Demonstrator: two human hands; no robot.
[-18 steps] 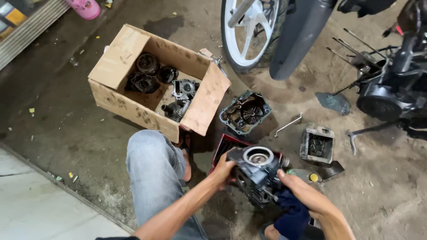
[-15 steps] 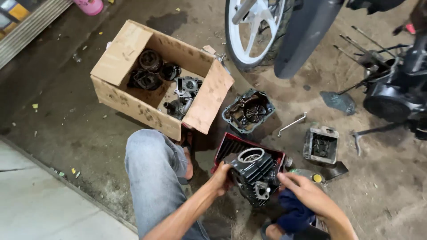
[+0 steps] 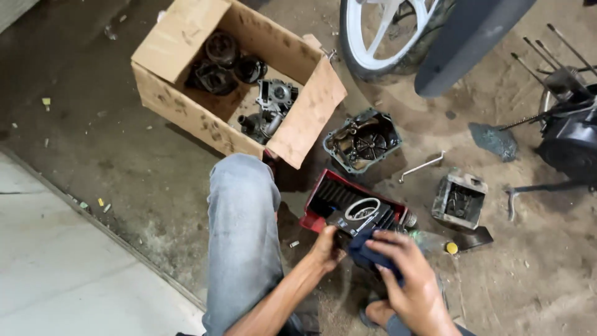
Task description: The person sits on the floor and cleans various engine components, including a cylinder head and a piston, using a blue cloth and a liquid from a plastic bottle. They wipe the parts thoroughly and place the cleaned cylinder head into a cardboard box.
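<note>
Head view: a finned engine cylinder (image 3: 364, 218) is gripped at its near side by the left hand (image 3: 326, 249), over a red tray (image 3: 323, 199) on the dirt floor (image 3: 155, 162). A dark blue rag (image 3: 367, 252) is pressed against it by the right hand (image 3: 404, 274).

- Left hand (image 3: 328, 247) grips the near edge of a finned engine cylinder (image 3: 367, 218).
- Right hand (image 3: 404, 274) presses a dark blue rag (image 3: 367, 252) against it.
- Beyond the fingertips: a red tray (image 3: 323, 199).
</note>
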